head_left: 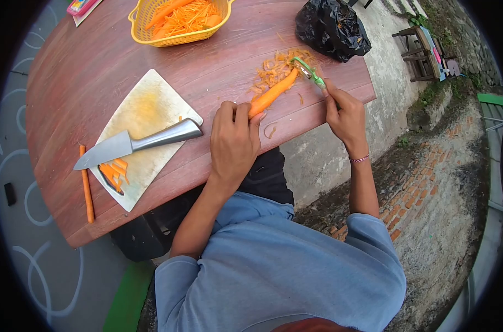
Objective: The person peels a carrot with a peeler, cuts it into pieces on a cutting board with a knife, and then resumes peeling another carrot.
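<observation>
My left hand (235, 135) is closed around the near end of a carrot (273, 96), which points away to the right over the table. In my right hand (343, 110) is a green-handled peeler (309, 72), its head at the carrot's far tip. Orange peelings (271, 69) lie in a loose heap beside and beyond the carrot. Left of my left hand, a white cutting board (152, 105) carries a large knife (135, 145) with a metal handle, and cut carrot sticks (116, 171) lie by the blade.
A yellow basket (179, 40) of shredded and whole carrot stands at the back. A black plastic bag (334, 30) sits at the back right, near the table (69, 105) edge. One thin carrot (87, 188) lies left of the board. A wooden stool (417, 52) stands beyond on the ground.
</observation>
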The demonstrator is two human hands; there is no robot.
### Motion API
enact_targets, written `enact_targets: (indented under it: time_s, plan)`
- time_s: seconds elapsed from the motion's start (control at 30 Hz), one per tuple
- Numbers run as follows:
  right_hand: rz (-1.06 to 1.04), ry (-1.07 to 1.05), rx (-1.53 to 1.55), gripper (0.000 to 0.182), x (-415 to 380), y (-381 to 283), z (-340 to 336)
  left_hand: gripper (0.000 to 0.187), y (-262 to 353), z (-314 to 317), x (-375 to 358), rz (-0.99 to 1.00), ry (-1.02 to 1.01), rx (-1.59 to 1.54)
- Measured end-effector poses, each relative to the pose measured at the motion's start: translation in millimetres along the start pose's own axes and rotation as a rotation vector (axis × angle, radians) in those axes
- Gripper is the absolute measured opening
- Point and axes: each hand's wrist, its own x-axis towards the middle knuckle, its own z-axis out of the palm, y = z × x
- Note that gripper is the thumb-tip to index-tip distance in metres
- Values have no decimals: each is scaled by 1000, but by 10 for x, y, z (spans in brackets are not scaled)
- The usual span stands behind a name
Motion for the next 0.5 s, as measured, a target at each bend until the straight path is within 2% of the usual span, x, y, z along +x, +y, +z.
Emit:
enact_targets:
  time_s: [0.07,0.1,0.2,0.23,0.27,0.33,0.37,0.4,0.47,0.5]
  plan:
    - [148,16,-57,28,63,114,-37,24,4,-7,-12,2,-4,-2]
    - [148,49,15,28,62,98,-49,24,0,-12,-2,7,-3,-1]
    - [99,29,198,27,14,-327,-118,27,-2,-8,7,16,-1,18]
    - [-10,22,235,26,-42,-426,-69,27,3,-13,8,15,-2,18]
    - [-8,21,233,26,-88,-461,-21,28,13,-20,12,12,-10,37]
    - [61,-75,174,27,-155,-497,46,30,14,-16,11,10,-20,53]
    - [191,-132,68,30,-112,-468,-11,31,2,-5,5,18,-8,45]
    - [189,-133,69,30,-113,-394,3,32,-7,-5,3,24,6,38]
    - [127,93,86,35,-134,-261,75,32,-2,-19,11,25,10,38]
    - [125,92,87,35,-165,-359,67,32,0,-20,15,29,11,34]
